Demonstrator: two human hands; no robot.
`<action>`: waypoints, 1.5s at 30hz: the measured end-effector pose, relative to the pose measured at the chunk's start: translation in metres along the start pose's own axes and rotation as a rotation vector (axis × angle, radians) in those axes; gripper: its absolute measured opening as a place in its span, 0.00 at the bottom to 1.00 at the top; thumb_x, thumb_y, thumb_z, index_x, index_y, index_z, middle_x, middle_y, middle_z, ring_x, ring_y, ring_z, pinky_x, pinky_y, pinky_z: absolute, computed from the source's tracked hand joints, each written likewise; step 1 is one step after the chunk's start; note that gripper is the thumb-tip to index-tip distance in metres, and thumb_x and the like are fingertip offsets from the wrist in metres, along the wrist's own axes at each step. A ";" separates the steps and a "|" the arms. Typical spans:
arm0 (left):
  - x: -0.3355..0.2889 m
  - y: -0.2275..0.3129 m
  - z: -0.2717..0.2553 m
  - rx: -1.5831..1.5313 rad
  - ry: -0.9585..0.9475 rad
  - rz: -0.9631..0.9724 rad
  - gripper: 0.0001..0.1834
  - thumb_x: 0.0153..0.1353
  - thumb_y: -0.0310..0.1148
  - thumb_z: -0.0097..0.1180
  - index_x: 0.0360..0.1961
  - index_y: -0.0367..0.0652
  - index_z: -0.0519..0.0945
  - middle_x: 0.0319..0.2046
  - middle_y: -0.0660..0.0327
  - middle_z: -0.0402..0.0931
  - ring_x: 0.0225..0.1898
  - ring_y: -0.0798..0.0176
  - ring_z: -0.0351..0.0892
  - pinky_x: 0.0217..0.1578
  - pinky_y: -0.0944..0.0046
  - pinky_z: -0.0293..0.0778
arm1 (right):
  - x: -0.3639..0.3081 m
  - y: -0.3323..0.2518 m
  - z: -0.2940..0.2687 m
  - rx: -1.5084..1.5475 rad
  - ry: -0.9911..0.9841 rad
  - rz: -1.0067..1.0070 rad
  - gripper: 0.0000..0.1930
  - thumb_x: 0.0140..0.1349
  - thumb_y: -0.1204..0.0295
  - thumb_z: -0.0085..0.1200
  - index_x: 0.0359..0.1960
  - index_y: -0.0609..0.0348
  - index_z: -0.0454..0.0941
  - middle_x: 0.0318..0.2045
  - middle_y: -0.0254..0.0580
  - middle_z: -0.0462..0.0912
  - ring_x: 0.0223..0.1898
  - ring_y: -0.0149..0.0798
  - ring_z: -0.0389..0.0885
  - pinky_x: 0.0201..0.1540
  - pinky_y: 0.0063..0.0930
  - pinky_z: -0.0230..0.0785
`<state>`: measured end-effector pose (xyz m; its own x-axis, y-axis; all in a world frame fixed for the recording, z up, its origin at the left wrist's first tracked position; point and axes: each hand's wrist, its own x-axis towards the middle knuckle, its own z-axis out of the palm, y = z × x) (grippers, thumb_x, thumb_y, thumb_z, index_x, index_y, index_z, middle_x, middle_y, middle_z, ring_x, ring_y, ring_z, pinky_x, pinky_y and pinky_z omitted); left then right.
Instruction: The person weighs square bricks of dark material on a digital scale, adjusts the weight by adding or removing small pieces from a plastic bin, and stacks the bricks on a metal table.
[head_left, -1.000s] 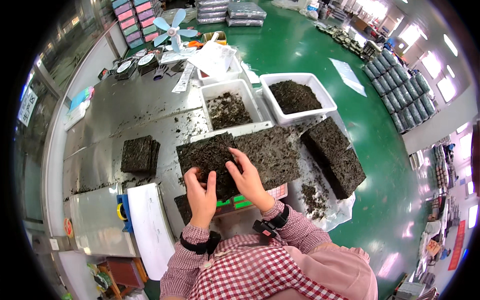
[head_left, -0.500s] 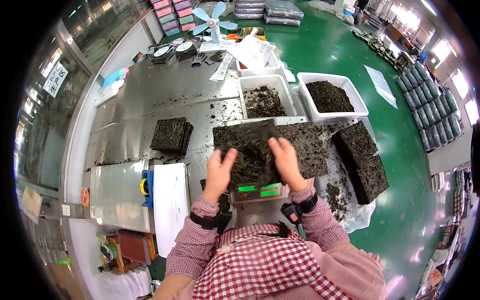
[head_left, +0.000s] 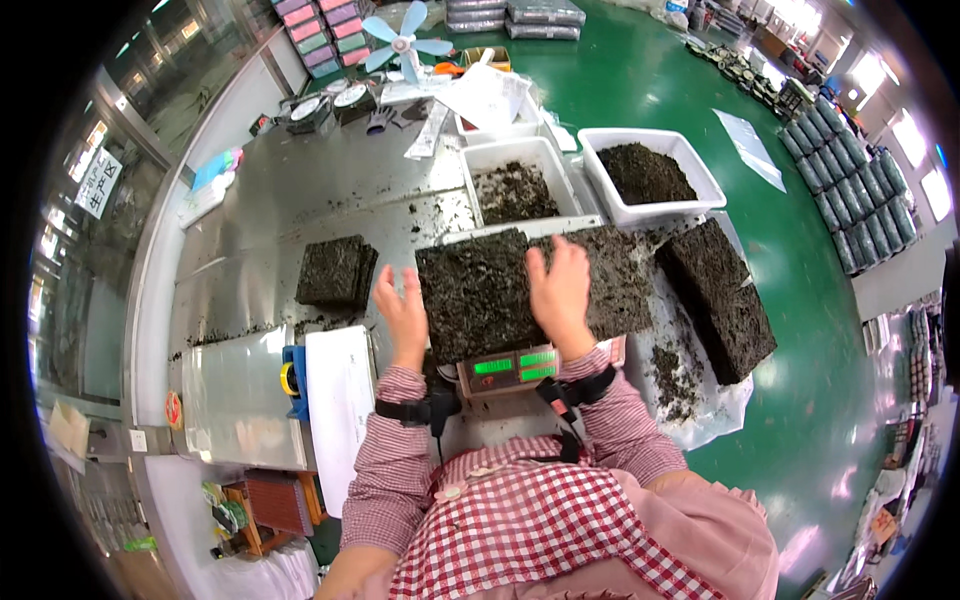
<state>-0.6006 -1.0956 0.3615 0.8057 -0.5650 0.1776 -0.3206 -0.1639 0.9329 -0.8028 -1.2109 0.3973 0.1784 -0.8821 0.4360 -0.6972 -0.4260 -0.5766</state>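
Observation:
A square stack of dark dried seaweed sheets (head_left: 472,300) lies flat on a scale (head_left: 507,370) with lit green displays. My left hand (head_left: 403,318) is just beside the stack's left edge, fingers apart and holding nothing. At the right edge, my right hand (head_left: 560,300) has its fingers stretched out and its thumb by the seaweed; whether it touches cannot be told. More flat seaweed (head_left: 618,285) lies to the right, partly behind that hand. A smaller seaweed stack (head_left: 335,272) sits on the metal table at the left.
A tall seaweed block (head_left: 715,300) stands at the right on plastic sheeting with loose crumbs. Behind are two white tubs, one (head_left: 520,190) partly filled and one (head_left: 648,175) fuller. A white board (head_left: 342,410), a blue tape dispenser (head_left: 296,383) and a fan (head_left: 405,45) are further left.
The seaweed that was blurred and raised between my hands now lies flat on the scale. Both hands have opened and my left hand has moved away from its edge. The view has shifted slightly.

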 end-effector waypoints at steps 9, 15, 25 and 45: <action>-0.020 -0.026 -0.045 -0.416 -0.286 -0.439 0.56 0.65 0.74 0.29 0.73 0.30 0.47 0.74 0.42 0.46 0.76 0.49 0.44 0.73 0.54 0.38 | -0.031 0.150 -0.075 0.041 0.265 0.283 0.35 0.64 0.52 0.59 0.61 0.71 0.67 0.53 0.61 0.74 0.59 0.56 0.68 0.65 0.44 0.57; -0.023 -0.008 -0.026 -0.404 -0.399 -0.508 0.62 0.60 0.79 0.28 0.73 0.28 0.44 0.73 0.40 0.45 0.75 0.47 0.44 0.73 0.53 0.39 | -0.061 0.213 -0.066 0.430 -0.103 0.769 0.51 0.57 0.43 0.63 0.63 0.84 0.61 0.64 0.70 0.66 0.67 0.56 0.64 0.68 0.37 0.56; -0.036 0.044 -0.018 -0.584 -0.495 -0.506 0.62 0.60 0.78 0.32 0.74 0.29 0.41 0.75 0.45 0.41 0.77 0.51 0.37 0.73 0.52 0.31 | -0.016 0.078 -0.102 1.253 0.221 0.259 0.18 0.56 0.79 0.65 0.47 0.62 0.70 0.49 0.44 0.80 0.45 0.33 0.79 0.52 0.27 0.71; -0.036 0.036 -0.027 -0.529 -0.553 -0.163 0.50 0.53 0.26 0.72 0.70 0.34 0.51 0.61 0.52 0.68 0.61 0.56 0.70 0.63 0.59 0.66 | 0.010 0.034 -0.030 0.870 -0.834 0.132 0.52 0.61 0.59 0.65 0.73 0.71 0.40 0.67 0.62 0.60 0.68 0.50 0.62 0.69 0.38 0.56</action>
<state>-0.6272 -1.0591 0.3972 0.4127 -0.9105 -0.0264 0.1720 0.0494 0.9839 -0.8454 -1.2286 0.4028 0.7569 -0.6511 -0.0559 -0.1017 -0.0329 -0.9943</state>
